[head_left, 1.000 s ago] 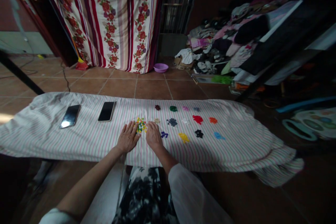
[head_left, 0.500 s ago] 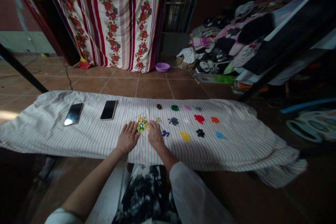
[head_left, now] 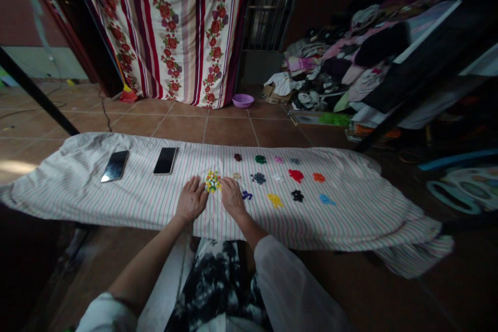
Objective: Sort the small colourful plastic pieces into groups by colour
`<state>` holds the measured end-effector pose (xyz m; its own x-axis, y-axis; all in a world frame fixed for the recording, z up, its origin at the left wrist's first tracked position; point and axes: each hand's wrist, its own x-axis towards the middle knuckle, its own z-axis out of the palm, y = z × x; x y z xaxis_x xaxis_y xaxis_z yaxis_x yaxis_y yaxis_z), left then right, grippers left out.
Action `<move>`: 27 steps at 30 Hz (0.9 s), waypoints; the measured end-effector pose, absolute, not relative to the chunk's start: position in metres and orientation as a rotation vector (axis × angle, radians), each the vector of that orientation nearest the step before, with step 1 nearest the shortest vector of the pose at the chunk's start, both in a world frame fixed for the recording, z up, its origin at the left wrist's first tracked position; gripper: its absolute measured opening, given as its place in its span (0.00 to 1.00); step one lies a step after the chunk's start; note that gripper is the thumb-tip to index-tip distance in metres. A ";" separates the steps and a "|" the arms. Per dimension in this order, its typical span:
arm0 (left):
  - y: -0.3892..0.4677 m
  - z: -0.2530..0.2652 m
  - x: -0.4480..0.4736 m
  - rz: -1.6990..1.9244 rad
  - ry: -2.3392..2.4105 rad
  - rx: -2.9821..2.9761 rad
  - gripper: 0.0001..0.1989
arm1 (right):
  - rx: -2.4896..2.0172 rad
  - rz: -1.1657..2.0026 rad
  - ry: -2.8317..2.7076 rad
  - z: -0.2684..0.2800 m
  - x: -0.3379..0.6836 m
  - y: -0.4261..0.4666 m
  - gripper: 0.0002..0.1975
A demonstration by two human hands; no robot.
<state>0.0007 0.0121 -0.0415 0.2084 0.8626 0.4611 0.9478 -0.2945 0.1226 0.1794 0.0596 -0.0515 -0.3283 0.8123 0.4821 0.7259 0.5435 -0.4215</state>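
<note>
A small pile of mixed yellow, green, white and orange pieces (head_left: 212, 181) lies on the striped cloth (head_left: 155, 202); the pieces are too small to name. My left hand (head_left: 192, 200) rests palm down at the pile's left edge, its fingers stretched forward. At the right edge is my right hand (head_left: 232, 198), palm down, with its fingers bent toward the pieces and its fingertips partly hidden. Close by my right hand are a beige heap (head_left: 236, 176) and a dark blue heap (head_left: 247, 195) of similar pieces.
Single-colour heaps spread rightward, among them yellow (head_left: 275, 200), black (head_left: 298, 195), red (head_left: 296, 175), grey (head_left: 258, 178), orange (head_left: 319, 177) and light blue (head_left: 327, 199). Two phones (head_left: 165, 161) (head_left: 115, 166) lie on the left. A purple basin (head_left: 243, 100) stands on the floor beyond.
The head view has shifted slightly, moving the scene a little to the right. Both hands stay at the sides of the mixed pile, whose pieces look slightly rearranged.
</note>
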 end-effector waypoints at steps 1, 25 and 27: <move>0.012 -0.041 0.002 -0.637 -1.757 -2.289 0.23 | -1.227 0.165 -2.127 -0.049 0.180 0.059 0.17; 0.057 -0.040 0.019 -0.398 -1.687 -2.417 0.21 | -1.306 0.206 -2.024 -0.054 0.178 0.062 0.19; 0.053 -0.043 0.019 -0.434 -1.719 -2.403 0.23 | -1.302 0.203 -2.022 -0.054 0.178 0.062 0.19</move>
<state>0.0194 0.0532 -0.0434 0.2994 0.8981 0.3221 0.9433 -0.3293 0.0415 0.1781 0.0616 -0.0539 -0.2379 0.8452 0.4786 0.7334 0.4794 -0.4819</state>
